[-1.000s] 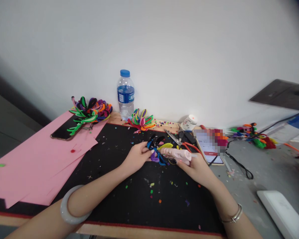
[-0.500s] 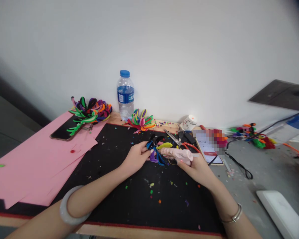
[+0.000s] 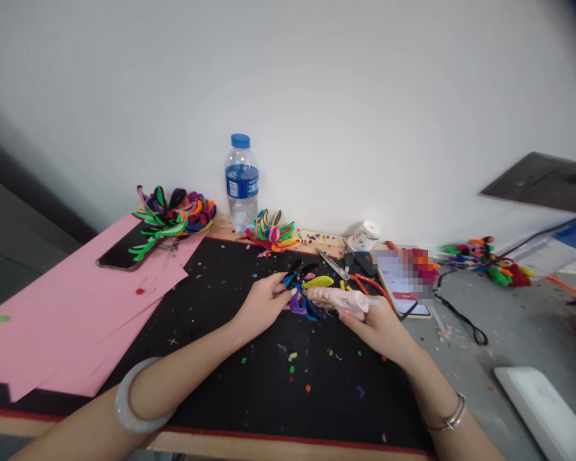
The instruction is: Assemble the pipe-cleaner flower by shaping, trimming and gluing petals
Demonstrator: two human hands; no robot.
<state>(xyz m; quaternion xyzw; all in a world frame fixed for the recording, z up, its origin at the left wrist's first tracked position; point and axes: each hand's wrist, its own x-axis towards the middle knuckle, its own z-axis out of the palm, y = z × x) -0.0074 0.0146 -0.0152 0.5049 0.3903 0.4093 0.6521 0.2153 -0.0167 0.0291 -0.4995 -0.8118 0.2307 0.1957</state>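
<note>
My left hand point(image 3: 264, 302) pinches a small pipe-cleaner flower point(image 3: 303, 288) with blue, purple, black and yellow loops, holding it on the black mat point(image 3: 249, 378). My right hand point(image 3: 381, 326) grips a pale pink glue gun point(image 3: 338, 299), its nozzle pointing left and touching the flower. A pale bangle sits on my left wrist and thin silver bracelets on my right.
A water bottle point(image 3: 242, 182) stands by the wall. Finished flowers point(image 3: 176, 214) point(image 3: 272, 232) lie at the back, a phone point(image 3: 121, 254) on pink paper point(image 3: 62, 307). Scissors point(image 3: 335, 264), a tape roll point(image 3: 363, 236), another phone point(image 3: 403, 285), a black cord point(image 3: 461, 317) and a white object point(image 3: 542, 410) lie right.
My right hand and the glue gun have shifted slightly left toward the flower. My left hand stays put.
</note>
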